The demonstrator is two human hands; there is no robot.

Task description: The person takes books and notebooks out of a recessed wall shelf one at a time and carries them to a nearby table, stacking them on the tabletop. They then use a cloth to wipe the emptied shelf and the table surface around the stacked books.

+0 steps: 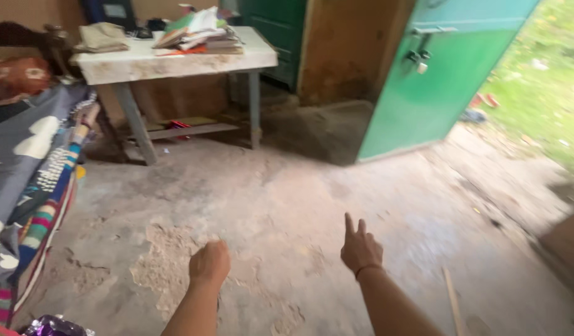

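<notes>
Both of my arms reach forward over a worn concrete floor (287,199) with patches of crumbled surface. My left hand (209,264) is curled into a fist and holds nothing that I can see. My right hand (360,247) has a thin band at the wrist; two fingers point up and forward, the others are folded, and it holds nothing. Neither hand touches anything. The floor patch below them is the nearest thing.
A white table (175,61) with stacked books and papers (200,34) stands at the back left. A bed with patterned blankets (32,168) runs along the left. An open green door (436,74) leads to grass at the right. A thin stick (452,298) lies on the floor.
</notes>
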